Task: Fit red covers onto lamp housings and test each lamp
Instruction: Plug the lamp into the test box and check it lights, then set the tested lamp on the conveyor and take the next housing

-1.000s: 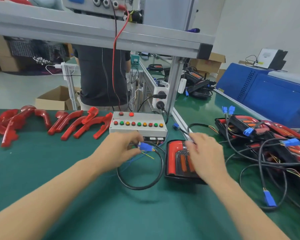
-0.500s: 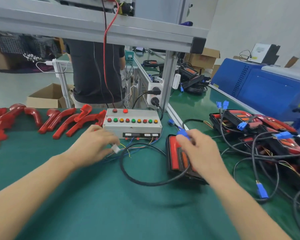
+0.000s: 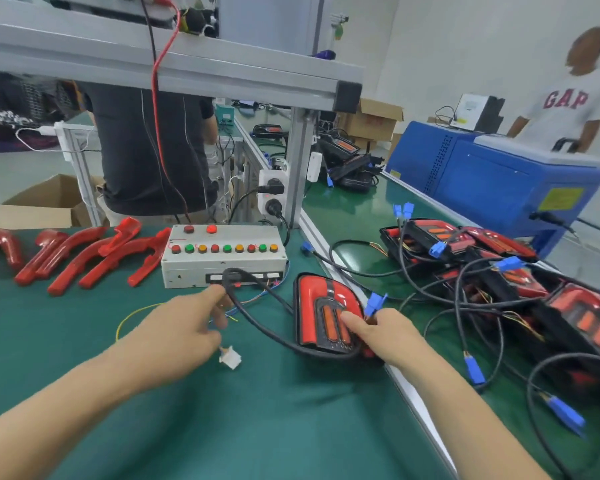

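Note:
A lamp (image 3: 321, 304) with its red cover fitted lies on the green mat right of the grey tester box (image 3: 187, 274). Its black cable (image 3: 257, 325) loops from the box front around the lamp's near end. My right hand (image 3: 390, 336) rests its forefinger on the lamp face and pinches the cable's blue connector (image 3: 374, 303), which sticks up. My left hand (image 3: 184, 329) hovers in front of the box, fingers apart, thumb tip beside the cable. The tester's white connector (image 3: 230, 357) lies just under those fingers. Loose red covers (image 3: 84, 258) lie at the left.
A heap of lamps (image 3: 499, 275) with tangled black cables and blue plugs fills the right side. An aluminium frame post (image 3: 297, 168) stands behind the box, a blue machine (image 3: 499, 181) further right. One person (image 3: 146, 150) stands beyond the bench, another (image 3: 568, 109) at far right.
The blue connector has been pulled off the white one. My right hand carried it to the lamp's right side; my left hand let the white connector go.

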Action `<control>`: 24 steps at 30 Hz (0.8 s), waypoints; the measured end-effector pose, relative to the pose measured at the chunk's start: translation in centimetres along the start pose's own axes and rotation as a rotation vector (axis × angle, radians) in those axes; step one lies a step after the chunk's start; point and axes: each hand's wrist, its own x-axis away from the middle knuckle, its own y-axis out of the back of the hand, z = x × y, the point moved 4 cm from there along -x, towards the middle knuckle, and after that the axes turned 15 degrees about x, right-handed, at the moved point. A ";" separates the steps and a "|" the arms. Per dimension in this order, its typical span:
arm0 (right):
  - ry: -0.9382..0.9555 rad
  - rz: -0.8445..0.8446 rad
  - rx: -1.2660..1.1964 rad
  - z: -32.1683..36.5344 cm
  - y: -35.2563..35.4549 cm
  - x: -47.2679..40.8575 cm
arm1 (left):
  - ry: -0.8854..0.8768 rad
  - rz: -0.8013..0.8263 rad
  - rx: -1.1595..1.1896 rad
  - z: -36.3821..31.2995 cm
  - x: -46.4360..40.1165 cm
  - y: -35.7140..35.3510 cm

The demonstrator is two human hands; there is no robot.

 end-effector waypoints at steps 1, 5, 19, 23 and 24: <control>0.008 0.035 -0.049 0.0 -0.1 0.1 | 0.075 0.034 0.162 0.2 -0.1 -0.2; 0.067 0.089 -0.309 0.6 -1.0 0.5 | 0.271 0.003 0.614 0.1 -1.2 -1.3; 0.003 -0.019 -1.007 -0.3 1.3 0.1 | 0.119 0.208 0.278 -0.1 -2.3 -5.9; 0.006 -0.226 -1.009 -1.7 7.1 -0.8 | -0.048 0.304 -0.034 0.5 -1.9 -7.0; -0.009 -0.283 -1.023 -2.0 8.5 -1.1 | -0.061 0.307 -0.047 0.7 -1.9 -7.1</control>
